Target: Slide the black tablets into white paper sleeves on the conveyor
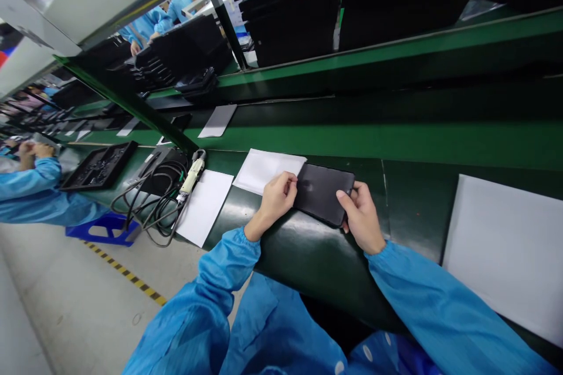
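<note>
A flat black tablet-shaped device [324, 193] lies tilted over the front of the green bench in the head view. My right hand [363, 217] grips its right end, thumb on top and fingers around the edge. At the opposite end, my left hand [279, 194] is closed in a pinch against the left edge; what its fingertips hold, if anything, is hidden. Just behind my left hand, a white padded sheet or sleeve [264, 169] rests on the bench, close to the device's upper left corner.
Left of my hands lie a white sheet [204, 208], an electric screwdriver [192, 176] and coiled cables [153, 202]. Farther left are a black parts tray [103, 165] and a co-worker's sleeve [30, 187]. A large white sheet [505, 252] lies right. Behind runs a green conveyor [396, 140].
</note>
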The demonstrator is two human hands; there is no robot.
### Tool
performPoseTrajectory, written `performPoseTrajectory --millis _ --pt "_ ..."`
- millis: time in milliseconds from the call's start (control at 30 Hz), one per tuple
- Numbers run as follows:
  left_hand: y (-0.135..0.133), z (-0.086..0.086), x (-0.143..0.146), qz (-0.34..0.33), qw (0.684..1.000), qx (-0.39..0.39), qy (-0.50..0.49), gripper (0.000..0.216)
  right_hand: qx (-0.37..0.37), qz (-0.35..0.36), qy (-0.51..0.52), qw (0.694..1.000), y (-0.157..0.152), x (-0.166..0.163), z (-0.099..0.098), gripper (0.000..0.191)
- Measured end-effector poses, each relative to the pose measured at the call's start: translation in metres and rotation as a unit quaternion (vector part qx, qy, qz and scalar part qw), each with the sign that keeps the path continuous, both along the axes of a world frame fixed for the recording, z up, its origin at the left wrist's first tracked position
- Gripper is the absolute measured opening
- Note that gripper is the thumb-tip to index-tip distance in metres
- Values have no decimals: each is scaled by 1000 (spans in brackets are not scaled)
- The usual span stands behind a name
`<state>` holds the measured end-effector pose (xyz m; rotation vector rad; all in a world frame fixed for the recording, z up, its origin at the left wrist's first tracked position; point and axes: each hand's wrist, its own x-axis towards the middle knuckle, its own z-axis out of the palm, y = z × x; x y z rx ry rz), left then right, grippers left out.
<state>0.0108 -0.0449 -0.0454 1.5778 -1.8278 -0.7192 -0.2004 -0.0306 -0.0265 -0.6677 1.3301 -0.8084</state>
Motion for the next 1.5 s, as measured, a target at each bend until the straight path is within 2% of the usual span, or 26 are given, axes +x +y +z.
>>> performPoseTrajectory --millis 100,167,333,400,500,600,667,767,900,1067,1200,1267,1300,1367,1433,1500 --pt "6 2 -10 -87 995 -33 20 8 -3 61 -42 997 1 1 -1 75" --pt "8 3 -14 -115 992 -35 25 8 -2 87 -77 993 0 0 -2 75" --pt "6 9 -10 -63 997 -20 48 8 11 116 -164 980 -5 -6 -6 69" --pt "5 13 -10 -71 995 -37 52 9 4 154 -184 971 -5 -5 -10 70" --pt "7 21 -17 -160 982 -86 55 10 4 204 -162 966 -2 -2 -15 68" --pt "11 29 -25 -244 958 -132 66 12 -3 216 -109 970 2 2 -17 60" --pt "12 33 -28 -252 956 -126 79 12 -19 210 -77 975 4 4 -14 56" --pt "13 34 -25 -222 967 -71 101 7 -46 191 -45 980 3 6 -8 47" --pt "12 32 -19 -219 968 -19 121 10 -80 141 -45 986 1 7 -4 39" --pt "14 31 -20 -266 957 -11 116 22 -25 89 -120 988 -5 6 -8 44" --pt "12 30 -21 -306 947 -43 88 32 9 -3 -117 993 -10 5 -6 47" --pt "8 26 -13 -296 951 -67 51 33 30 -61 -112 991 -13 3 -5 51" --pt "4 22 -5 -270 960 -78 22 33 38 -91 -106 989 -16 1 -5 53" --pt "-5 12 16 -165 982 -83 -47 31 38 -144 -84 985 -20 -5 -8 55" --pt "-13 0 41 -56 992 -38 -105 34 25 -184 -48 981 -25 -13 -13 54" --pt "-19 -11 60 -22 988 42 -146 40 13 -218 -20 976 -28 -19 -19 50"
